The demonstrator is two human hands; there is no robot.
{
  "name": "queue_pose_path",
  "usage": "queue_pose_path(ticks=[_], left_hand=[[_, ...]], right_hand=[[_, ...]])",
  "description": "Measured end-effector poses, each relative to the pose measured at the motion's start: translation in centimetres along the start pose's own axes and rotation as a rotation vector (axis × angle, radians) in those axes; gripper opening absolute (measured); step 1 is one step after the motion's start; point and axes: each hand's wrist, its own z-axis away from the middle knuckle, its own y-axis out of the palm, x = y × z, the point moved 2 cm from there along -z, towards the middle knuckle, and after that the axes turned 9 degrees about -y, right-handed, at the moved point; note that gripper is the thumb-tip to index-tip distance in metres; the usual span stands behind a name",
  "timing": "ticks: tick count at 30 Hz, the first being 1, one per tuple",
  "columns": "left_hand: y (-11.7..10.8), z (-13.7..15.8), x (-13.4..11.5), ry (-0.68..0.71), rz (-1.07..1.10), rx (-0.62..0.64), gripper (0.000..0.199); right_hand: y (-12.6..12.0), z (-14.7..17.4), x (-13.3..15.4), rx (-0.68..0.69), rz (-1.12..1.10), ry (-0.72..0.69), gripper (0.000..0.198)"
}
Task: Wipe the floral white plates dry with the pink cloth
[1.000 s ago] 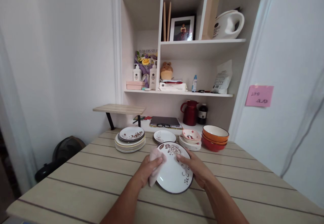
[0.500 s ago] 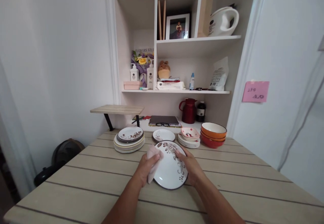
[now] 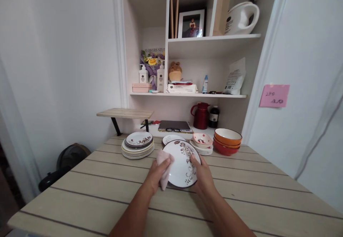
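Observation:
A white plate [image 3: 178, 167] with a brown flower pattern and dark rim is held up, tilted, over the table. My right hand [image 3: 202, 171] grips its right edge, thumb on the face and fingers behind. On the left edge, my left hand [image 3: 158, 172] is closed on a pale pink cloth [image 3: 165, 158] pressed against the plate. Behind the held plate, another patterned plate [image 3: 171, 138] lies partly hidden. To the left stands a stack of plates [image 3: 138, 149], dark-rimmed ones above yellowish-rimmed ones.
Small white dishes [image 3: 202, 149] carry a pink bowl [image 3: 202, 140]; orange and red bowls [image 3: 227, 144] are stacked beside them. Farther back are a red jug [image 3: 200, 116], a dark bottle [image 3: 213, 117] and a laptop [image 3: 174, 125]. A small raised shelf [image 3: 124, 114] stands back left.
The plate, held by both hands, has risen slightly and covers more of the plate behind it. The cloth stays at its left edge. The camera view has shifted a little.

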Motion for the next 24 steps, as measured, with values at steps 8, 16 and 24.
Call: queue_pose_path(ticks=[8,16,24], left_hand=[[-0.4,-0.2,0.4,0.030,-0.078,-0.085,0.067],[-0.8,0.2,-0.4,0.069,-0.245,-0.121,0.060],[-1.2,-0.6,-0.8,0.215,-0.584,-0.268,0.051]], right_hand=[[-0.2,0.0,-0.5,0.086,-0.083,0.430,0.037],[-1.0,-0.2,-1.6,0.126,-0.168,0.509,0.033],[-1.4,-0.6,-3.4,0.008,-0.127,0.408,0.038]])
